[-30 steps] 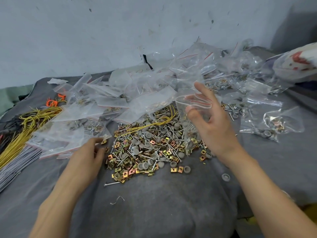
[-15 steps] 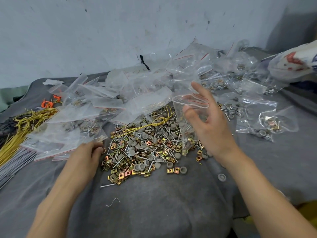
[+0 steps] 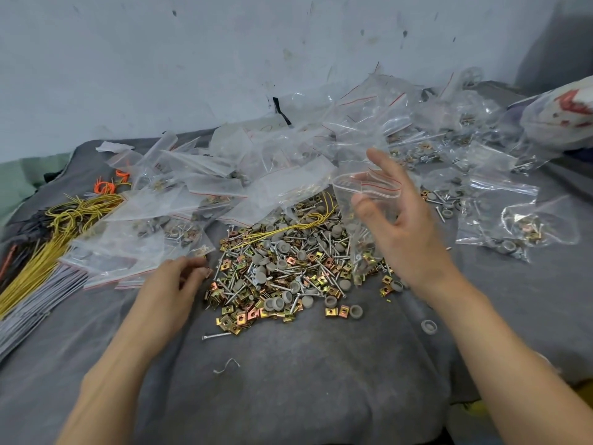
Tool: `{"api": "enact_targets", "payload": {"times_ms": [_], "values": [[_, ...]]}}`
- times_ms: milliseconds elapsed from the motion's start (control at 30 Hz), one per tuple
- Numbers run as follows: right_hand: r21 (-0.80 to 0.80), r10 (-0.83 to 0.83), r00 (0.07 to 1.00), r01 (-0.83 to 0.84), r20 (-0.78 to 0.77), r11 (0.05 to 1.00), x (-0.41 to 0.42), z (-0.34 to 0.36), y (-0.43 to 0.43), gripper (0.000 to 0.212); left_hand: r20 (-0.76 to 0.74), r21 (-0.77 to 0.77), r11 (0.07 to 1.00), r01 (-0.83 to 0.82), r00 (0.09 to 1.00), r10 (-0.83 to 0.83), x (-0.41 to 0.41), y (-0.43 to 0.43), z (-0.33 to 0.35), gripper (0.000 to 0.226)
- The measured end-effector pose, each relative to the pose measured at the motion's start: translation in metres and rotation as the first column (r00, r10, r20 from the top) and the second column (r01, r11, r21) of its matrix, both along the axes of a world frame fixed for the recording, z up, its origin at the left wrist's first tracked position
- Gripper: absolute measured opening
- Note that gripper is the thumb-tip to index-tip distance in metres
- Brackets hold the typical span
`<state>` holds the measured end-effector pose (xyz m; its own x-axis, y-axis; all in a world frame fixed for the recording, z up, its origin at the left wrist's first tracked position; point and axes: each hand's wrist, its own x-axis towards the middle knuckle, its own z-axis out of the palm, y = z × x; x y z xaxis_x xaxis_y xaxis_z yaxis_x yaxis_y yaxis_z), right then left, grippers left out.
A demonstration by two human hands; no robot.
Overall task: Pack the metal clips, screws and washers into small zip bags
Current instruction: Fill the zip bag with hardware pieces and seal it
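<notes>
Over hardware pile [image 3: 282, 268]: 1 zip bag [image 3: 359, 245], mouth open for filling, pinched by right hand [image 3: 407, 232]. Left hand [image 3: 173, 284] curled at pile; hold unclear.

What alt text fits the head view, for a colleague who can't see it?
The right hand holds an open zip bag with hardware inside, above a pile of clips, screws and grey caps on grey cloth. The left hand rests curled at the pile's left edge; filled bags lie behind.
</notes>
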<state>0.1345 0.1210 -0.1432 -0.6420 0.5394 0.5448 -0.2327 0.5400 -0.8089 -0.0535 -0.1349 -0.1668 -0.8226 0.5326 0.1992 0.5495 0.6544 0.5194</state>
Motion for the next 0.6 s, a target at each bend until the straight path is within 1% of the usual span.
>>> {"api": "enact_targets", "payload": {"times_ms": [67, 133, 200, 233, 367, 433, 500, 533, 600], "values": [[0.031, 0.011, 1.000, -0.011, 0.004, 0.999, -0.003, -0.001, -0.002, 0.048, 0.044, 0.123, 0.992, 0.004, 0.999, -0.009, 0.009, 0.002, 0.004, 0.015], [0.079, 0.026, 0.998, -0.030, 0.048, 0.996, -0.009, -0.002, -0.007, 0.032, 0.103, 0.257, 0.966, 0.034, 0.993, -0.062, 0.020, 0.010, 0.008, 0.014], [0.104, 0.042, 0.994, -0.053, 0.100, 0.993, -0.017, -0.001, -0.014, 0.015, 0.104, 0.368, 0.925, 0.095, 0.984, -0.143, 0.030, 0.021, 0.013, 0.018], [0.112, 0.057, 0.991, -0.070, 0.118, 0.991, -0.021, 0.000, -0.019, 0.012, 0.085, 0.404, 0.905, 0.132, 0.980, -0.181, 0.036, 0.028, 0.015, 0.020], [0.138, 0.108, 0.976, -0.135, 0.189, 0.981, -0.034, -0.001, -0.032, 0.025, -0.057, 0.478, 0.846, 0.234, 0.970, -0.236, 0.051, 0.053, 0.018, 0.035], [0.123, 0.124, 0.965, -0.156, 0.232, 0.980, -0.037, -0.002, -0.035, 0.021, -0.159, 0.489, 0.826, 0.281, 0.960, -0.232, 0.056, 0.060, 0.019, 0.043], [0.134, 0.139, 0.954, -0.179, 0.264, 0.975, -0.038, -0.004, -0.035, 0.015, -0.220, 0.490, 0.814, 0.310, 0.948, -0.229, 0.056, 0.063, 0.019, 0.046], [0.147, 0.148, 0.950, -0.194, 0.276, 0.970, -0.039, -0.005, -0.035, 0.016, -0.244, 0.486, 0.811, 0.325, 0.942, -0.231, 0.055, 0.063, 0.018, 0.046], [0.162, 0.156, 0.942, -0.211, 0.297, 0.964, -0.041, -0.008, -0.034, 0.026, -0.294, 0.460, 0.813, 0.356, 0.925, -0.239, 0.054, 0.062, 0.018, 0.046]]}}
